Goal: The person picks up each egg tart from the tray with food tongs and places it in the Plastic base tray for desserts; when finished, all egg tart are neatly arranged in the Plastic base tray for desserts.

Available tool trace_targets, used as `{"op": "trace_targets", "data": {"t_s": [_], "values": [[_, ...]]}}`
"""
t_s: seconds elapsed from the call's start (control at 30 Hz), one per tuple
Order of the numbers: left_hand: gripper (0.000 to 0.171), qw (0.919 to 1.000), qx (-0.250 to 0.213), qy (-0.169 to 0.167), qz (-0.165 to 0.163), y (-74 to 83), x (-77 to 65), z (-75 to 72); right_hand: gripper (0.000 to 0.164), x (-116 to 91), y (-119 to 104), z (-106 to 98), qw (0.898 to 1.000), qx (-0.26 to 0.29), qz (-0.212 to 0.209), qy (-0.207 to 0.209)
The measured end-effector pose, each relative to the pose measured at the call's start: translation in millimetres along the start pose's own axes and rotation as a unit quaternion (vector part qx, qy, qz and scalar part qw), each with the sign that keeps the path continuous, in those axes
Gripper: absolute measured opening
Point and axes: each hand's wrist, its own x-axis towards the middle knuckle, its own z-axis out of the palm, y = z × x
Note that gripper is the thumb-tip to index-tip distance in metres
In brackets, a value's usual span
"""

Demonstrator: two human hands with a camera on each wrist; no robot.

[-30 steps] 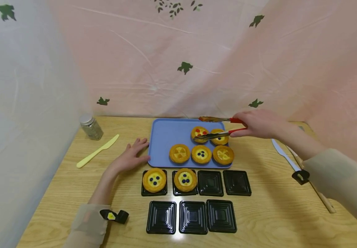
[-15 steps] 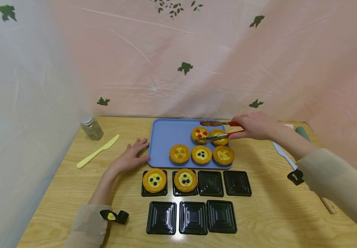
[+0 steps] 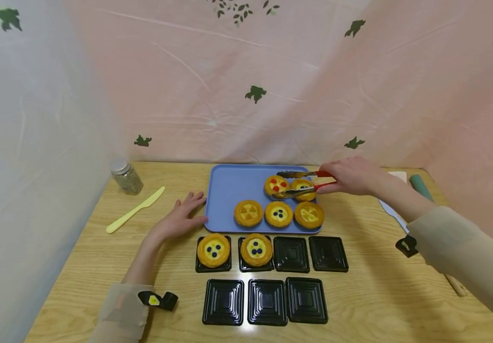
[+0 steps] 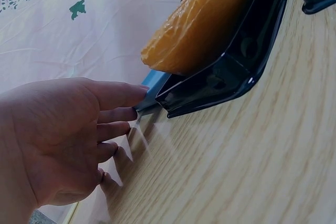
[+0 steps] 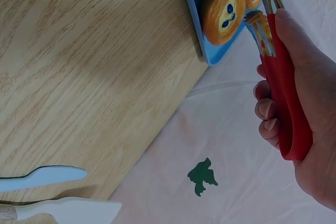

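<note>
My right hand [image 3: 351, 175] grips red-handled metal tongs [image 5: 286, 98]. In the head view their spread arms lie on either side of a tart with red berries [image 3: 276, 186] on the blue tray [image 3: 235, 183]; contact with the tart is unclear. Beside it on the tray are a blueberry tart [image 3: 303, 189] partly behind the tongs, an orange-slice tart [image 3: 248, 213], another blueberry tart [image 3: 278, 214] and a lemon-slice tart [image 3: 309, 215]. My left hand [image 3: 181, 216] has its fingers extended, fingertips at the tray's left edge.
Black square plastic trays stand in two rows in front; two hold blueberry tarts [image 3: 214, 250]. At left lie a yellow knife [image 3: 135, 209] and a glass jar [image 3: 126, 176]. On the right are a pale blue knife [image 5: 44, 177] and a white spatula-like blade [image 5: 79, 211].
My right hand has moved slightly down and left, and the tongs' arms have come closer together around the red-berry tart. The left hand stays still.
</note>
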Motion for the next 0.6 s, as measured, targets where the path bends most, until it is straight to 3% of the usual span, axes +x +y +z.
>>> {"op": "trace_targets", "data": {"t_s": [0.6], "values": [[0.067,1.0000,0.000,0.000,0.001,-0.7,0.5,0.1,0.051,3.1,-3.5,2.7,1.000,-0.005,-0.006,-0.002]]}}
